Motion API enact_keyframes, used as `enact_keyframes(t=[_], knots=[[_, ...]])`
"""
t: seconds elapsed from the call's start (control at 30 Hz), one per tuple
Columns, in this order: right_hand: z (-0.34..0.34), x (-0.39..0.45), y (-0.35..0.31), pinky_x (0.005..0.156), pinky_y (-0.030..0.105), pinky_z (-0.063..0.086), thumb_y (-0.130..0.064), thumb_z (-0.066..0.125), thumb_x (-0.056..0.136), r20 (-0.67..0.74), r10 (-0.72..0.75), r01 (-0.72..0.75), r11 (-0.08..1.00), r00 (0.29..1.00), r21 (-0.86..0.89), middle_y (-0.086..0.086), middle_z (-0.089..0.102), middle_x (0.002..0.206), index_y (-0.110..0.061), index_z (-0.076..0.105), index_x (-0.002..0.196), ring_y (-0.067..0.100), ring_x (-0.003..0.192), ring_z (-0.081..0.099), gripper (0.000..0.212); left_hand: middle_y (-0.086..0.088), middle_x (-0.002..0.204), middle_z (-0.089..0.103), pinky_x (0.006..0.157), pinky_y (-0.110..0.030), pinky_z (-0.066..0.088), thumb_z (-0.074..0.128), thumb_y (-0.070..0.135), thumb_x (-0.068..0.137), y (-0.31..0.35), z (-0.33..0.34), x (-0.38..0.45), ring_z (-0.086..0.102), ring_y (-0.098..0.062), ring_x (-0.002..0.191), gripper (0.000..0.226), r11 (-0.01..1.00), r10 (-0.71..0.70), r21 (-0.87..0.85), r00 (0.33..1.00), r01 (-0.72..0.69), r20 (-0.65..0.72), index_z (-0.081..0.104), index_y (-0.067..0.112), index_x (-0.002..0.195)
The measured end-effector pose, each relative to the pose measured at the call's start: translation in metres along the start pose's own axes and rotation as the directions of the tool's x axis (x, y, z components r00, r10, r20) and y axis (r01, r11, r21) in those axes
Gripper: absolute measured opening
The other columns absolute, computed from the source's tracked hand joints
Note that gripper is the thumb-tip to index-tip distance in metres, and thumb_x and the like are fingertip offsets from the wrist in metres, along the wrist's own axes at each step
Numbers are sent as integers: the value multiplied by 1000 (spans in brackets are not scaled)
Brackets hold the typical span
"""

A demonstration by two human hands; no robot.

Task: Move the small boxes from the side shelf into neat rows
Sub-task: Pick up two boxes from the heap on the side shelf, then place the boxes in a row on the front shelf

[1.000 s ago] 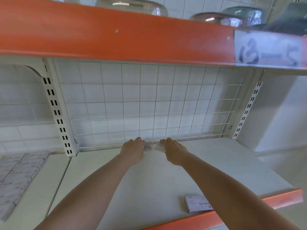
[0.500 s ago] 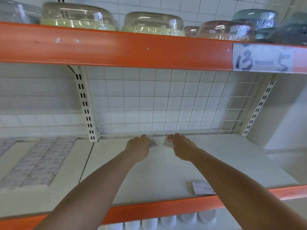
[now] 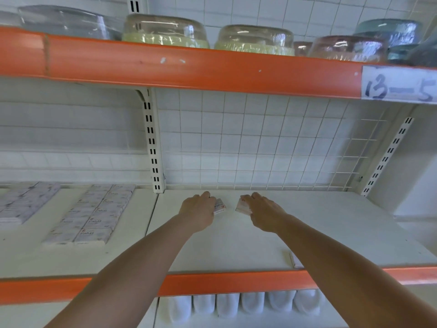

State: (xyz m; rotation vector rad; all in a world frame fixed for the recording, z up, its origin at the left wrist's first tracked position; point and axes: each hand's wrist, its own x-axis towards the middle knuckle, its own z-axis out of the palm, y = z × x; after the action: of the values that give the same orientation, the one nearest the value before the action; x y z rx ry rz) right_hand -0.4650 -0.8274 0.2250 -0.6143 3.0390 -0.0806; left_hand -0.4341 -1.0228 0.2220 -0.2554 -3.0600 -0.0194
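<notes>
White shelf w/ orange front lip, wire grid behind. Both hands far back near grid — left hand grips a small box, right hand grips another box. Boxes apart. Neat rows of boxes on left shelf bay.

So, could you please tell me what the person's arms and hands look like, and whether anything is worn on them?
Both forearms are bare to the frame edge: no sleeves show. The left hand and right hand carry no gloves, and no watch, bracelet or ring is visible.
</notes>
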Motion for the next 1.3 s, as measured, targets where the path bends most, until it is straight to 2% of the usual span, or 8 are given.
enact_keyframes(t=[0.47, 0.77, 1.3], knots=[[2, 2, -115, 94, 39, 46, -4, 44, 93, -18, 45, -45, 999, 999, 21, 7, 43, 131, -21, 30, 146, 27, 120, 48, 57, -7, 119, 49, 73, -32, 40, 42, 18, 95, -104, -8, -44, 55, -28, 105, 28, 998, 68, 19, 997, -68, -22, 53, 12, 120], [12, 6, -193, 90, 38, 46, -3, 44, 92, -39, 65, -63, 997, 997, 51, 8, 44, 130, -19, 33, 144, 29, 117, 49, 55, -4, 119, 49, 66, -31, 35, 41, 19, 95, -169, -10, -75, 55, -26, 104, 27, 988, 152, 39, 988, -151, -26, 54, 12, 118], [19, -4, -257, 91, 42, 48, -3, 46, 90, -13, -67, 67, 997, 998, 29, 12, 44, 129, -13, 34, 144, 32, 116, 50, 56, -3, 118, 49, 65, -29, 34, 40, 21, 97, -210, -8, -129, 54, -24, 102, 27, 997, 75, -9, 996, -75, -50, 53, 14, 120]])
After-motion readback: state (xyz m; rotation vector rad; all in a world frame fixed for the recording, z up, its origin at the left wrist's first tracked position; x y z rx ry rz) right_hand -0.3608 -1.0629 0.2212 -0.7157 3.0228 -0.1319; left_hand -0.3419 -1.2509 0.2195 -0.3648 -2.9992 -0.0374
